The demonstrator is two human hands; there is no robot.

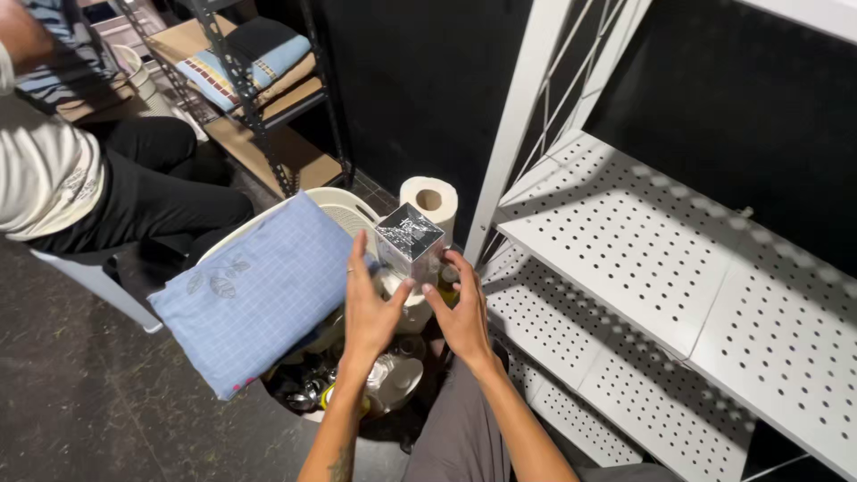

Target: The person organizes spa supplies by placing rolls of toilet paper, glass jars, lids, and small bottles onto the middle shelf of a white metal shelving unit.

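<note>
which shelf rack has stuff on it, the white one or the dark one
The dark metal rack at upper left: folded cloths lie on its shelves. The white perforated rack at right shows bare shelves.

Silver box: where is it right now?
In the head view the silver box is centre frame, held between the left hand and right hand, just in front of the paper towel roll and right of the blue pillow.

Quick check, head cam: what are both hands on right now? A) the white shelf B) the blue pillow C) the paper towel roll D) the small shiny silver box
D: the left hand and right hand cup the small silver box from both sides, just above the basket; the blue pillow, the paper towel roll and the white shelf go untouched.
</note>
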